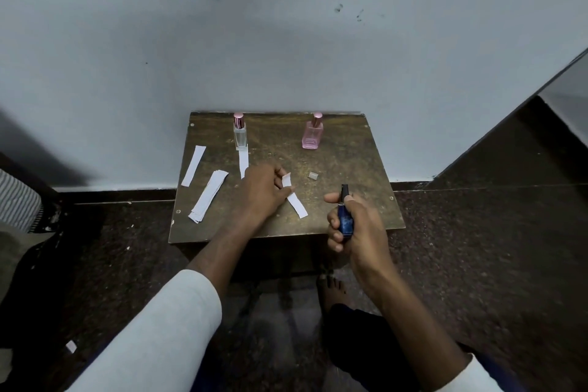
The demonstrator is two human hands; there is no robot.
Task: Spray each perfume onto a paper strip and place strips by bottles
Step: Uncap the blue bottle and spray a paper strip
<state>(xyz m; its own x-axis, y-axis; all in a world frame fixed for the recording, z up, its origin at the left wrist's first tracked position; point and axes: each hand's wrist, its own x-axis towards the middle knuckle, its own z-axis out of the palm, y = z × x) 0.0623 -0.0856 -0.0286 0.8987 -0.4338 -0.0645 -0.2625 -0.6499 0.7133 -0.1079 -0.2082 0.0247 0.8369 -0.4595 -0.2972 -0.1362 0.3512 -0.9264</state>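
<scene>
A dark blue glass perfume bottle (345,222), uncapped, stands upright in the right hand (356,226), right of a white paper strip (295,197) (bent, pinched by the left hand (262,192)).

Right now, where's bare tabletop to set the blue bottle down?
Free: the right strip of the table, beside the pink bottle and small cap; also between the pink bottle and the clear bottle. Crowded: the left side, with the strip stack, loose strips, and the left hand pinching a strip.
</scene>
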